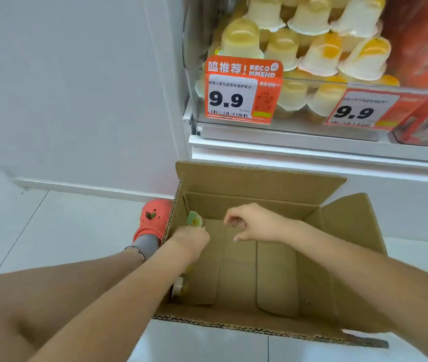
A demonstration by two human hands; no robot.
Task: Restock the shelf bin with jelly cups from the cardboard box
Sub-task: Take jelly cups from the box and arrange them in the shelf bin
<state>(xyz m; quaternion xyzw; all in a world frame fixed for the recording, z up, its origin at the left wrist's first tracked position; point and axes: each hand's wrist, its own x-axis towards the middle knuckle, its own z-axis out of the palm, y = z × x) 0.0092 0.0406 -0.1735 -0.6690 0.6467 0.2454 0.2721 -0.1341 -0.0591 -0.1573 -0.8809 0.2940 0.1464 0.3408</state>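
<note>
An open cardboard box (273, 184) stands on the floor below the shelf. My left hand (190, 240) reaches into its left side and grips a jelly cup (194, 218) with a green and yellow lid. Another jelly cup (180, 286) lies on its side at the box's near left corner, under my left forearm. My right hand (250, 223) hovers over the box's middle with its fingers loosely curled, holding nothing. Above, the clear shelf bin (194, 82) is piled with several yellow and white jelly cups (317, 56).
Two orange 9.9 price tags (241, 92) hang on the bin's front. Red packages (421, 48) fill the shelf space to the right. My foot in a red clog (152, 218) stands against the box's left wall. White wall and tiled floor lie left.
</note>
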